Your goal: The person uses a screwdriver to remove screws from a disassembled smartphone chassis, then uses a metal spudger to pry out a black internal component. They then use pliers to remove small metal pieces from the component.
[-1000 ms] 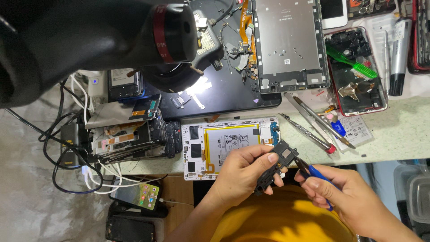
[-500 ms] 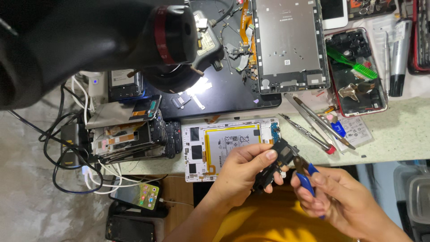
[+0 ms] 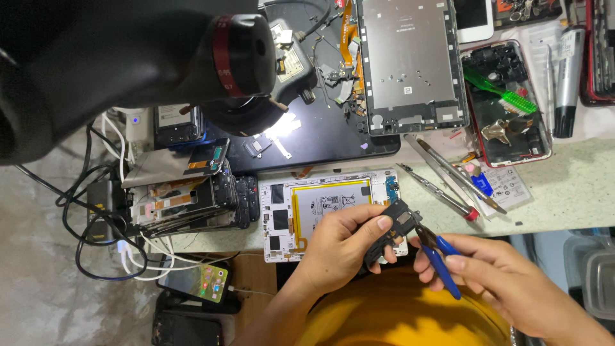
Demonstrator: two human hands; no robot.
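Left hand [image 3: 339, 247] pinching black module [image 3: 392, 229] as before — right hand [image 3: 506, 279], fingers around blue-handled pliers [image 3: 437, 251], now slightly higher.

Setting: electronics repair workbench.
Opened tablet [image 3: 333, 211] exposing its battery, stripped tablet frame [image 3: 410, 61], stacked dismantled phones [image 3: 192, 198], tweezers [image 3: 448, 170], tangled charging cables [image 3: 96, 218] crowd the speckled bench [image 3: 564, 186].

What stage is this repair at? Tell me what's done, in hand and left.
Done: the white tablet lies opened on the bench, battery exposed. In hand: the left hand holds a small black component while the right hand puts blue-handled pliers to its edge. Left: the tablet is uncovered, and the grey back panel lies apart.
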